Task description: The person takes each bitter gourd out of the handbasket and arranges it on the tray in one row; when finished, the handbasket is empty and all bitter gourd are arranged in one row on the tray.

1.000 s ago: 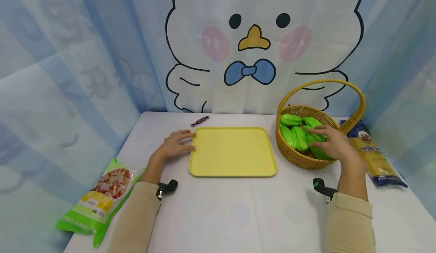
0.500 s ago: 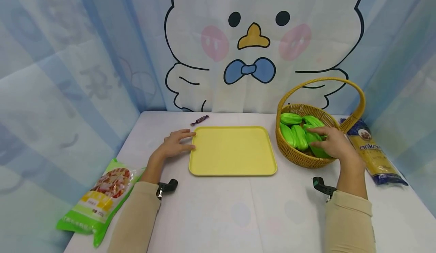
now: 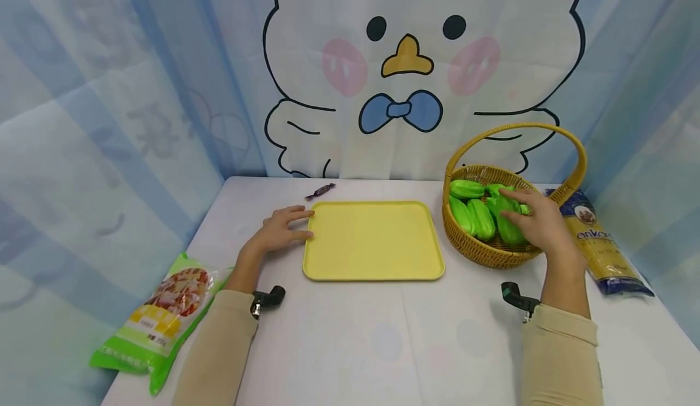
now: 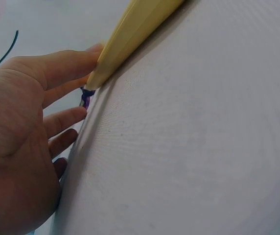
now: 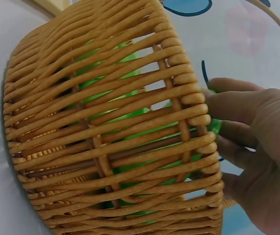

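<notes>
The wicker basket stands at the right, holding several glossy green, ridged, pepper-like vegetables. My right hand reaches over its near right rim and pinches one green vegetable between thumb and fingers. In the right wrist view, the basket wall hides most of that vegetable, and some green shows beside the fingers. My left hand rests at the left edge of the yellow tray, its loosely extended thumb and forefinger touching the rim. Nothing lies on the tray.
A small dark-wrapped candy lies behind the tray. A green and white food bag lies at the left table edge, and a gold and blue packet sits right of the basket. A printed curtain closes off the back.
My right hand's fingers have moved slightly up and back within the basket, and the green vegetable at them has shifted and tilted. The left hand and tray stay in place.
</notes>
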Tool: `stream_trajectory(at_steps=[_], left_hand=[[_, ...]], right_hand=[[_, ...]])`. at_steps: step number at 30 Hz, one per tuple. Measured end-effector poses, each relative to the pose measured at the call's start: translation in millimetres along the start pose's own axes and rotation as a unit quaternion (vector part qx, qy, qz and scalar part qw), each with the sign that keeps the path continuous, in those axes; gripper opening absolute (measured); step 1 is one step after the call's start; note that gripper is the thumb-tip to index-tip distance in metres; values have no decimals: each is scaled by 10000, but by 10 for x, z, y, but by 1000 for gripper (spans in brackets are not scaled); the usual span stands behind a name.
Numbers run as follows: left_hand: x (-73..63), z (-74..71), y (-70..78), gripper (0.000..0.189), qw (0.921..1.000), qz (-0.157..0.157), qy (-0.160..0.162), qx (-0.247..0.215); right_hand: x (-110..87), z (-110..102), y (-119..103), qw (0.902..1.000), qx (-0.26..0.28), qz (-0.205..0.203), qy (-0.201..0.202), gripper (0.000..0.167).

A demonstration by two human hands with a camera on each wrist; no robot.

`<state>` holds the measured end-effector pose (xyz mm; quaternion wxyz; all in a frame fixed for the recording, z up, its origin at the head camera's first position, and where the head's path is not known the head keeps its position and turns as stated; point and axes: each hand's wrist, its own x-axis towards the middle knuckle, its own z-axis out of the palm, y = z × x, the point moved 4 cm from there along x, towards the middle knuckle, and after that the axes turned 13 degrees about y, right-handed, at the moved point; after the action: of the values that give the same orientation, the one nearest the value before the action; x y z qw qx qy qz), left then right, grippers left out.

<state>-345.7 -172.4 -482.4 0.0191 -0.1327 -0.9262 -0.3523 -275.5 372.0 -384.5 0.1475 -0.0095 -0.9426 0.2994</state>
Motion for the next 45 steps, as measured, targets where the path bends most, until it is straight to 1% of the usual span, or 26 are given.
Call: stream_trajectory(at_steps=[2, 5, 7, 10, 15, 18, 20, 25, 28, 30, 32, 35, 38, 41, 43, 45], left_hand=[[3, -8, 3, 65, 10000, 5, -1, 32], [6, -19, 3, 66, 10000, -4, -14, 51], [6, -27, 5, 66, 10000, -17, -22, 41], [5, -37, 7, 67, 10000, -35, -26, 24], [8, -30, 3, 66, 10000, -38, -1, -12], [10, -21, -4, 66, 10000, -49, 6, -52], [12, -17, -10, 66, 10000, -54, 3, -61], [10, -17, -12, 66, 10000, -69, -4, -65], [8, -18, -9, 66, 10000, -63, -9, -68], [7, -17, -9, 66, 10000, -62, -13, -66], [7, -15, -11, 67, 10000, -62, -16, -69], [9, -8, -18, 67, 10000, -62, -18, -71], [11, -3, -25, 67, 10000, -60, -18, -70], [13, 2, -32, 67, 10000, -49, -28, -60], [14, 2, -35, 67, 10000, -46, -36, -61], [16, 3, -38, 67, 10000, -48, -42, -68]], right_hand=[[6, -42, -34, 9987, 98, -189, 455, 55], [3, -113, -75, 9943, 288, -294, 985, 53], [0, -156, -107, 9910, 469, -352, 1201, 53], [-10, -200, -157, 9880, 779, -381, 1276, 52], [-37, -231, -263, 9862, 1108, -537, 1108, 50], [-52, -245, -349, 9807, 1456, -767, 1054, 48], [-64, -247, -421, 9736, 1782, -963, 1057, 47], [-100, -222, -664, 9508, 2576, -1442, 944, 48], [-107, -164, -810, 9428, 2749, -1720, 772, 55], [-108, -107, -891, 9407, 2824, -1781, 599, 63], [-112, -39, -959, 9425, 2801, -1774, 423, 70], [-110, 83, -1048, 9431, 2854, -1699, 118, 74], [-103, 219, -1135, 9433, 2793, -1794, -52, 74], [-84, 379, -1213, 9402, 2823, -1899, -153, 72], [-69, 506, -1250, 9376, 2910, -1879, -288, 70], [-53, 642, -1273, 9374, 2963, -1772, -453, 68]])
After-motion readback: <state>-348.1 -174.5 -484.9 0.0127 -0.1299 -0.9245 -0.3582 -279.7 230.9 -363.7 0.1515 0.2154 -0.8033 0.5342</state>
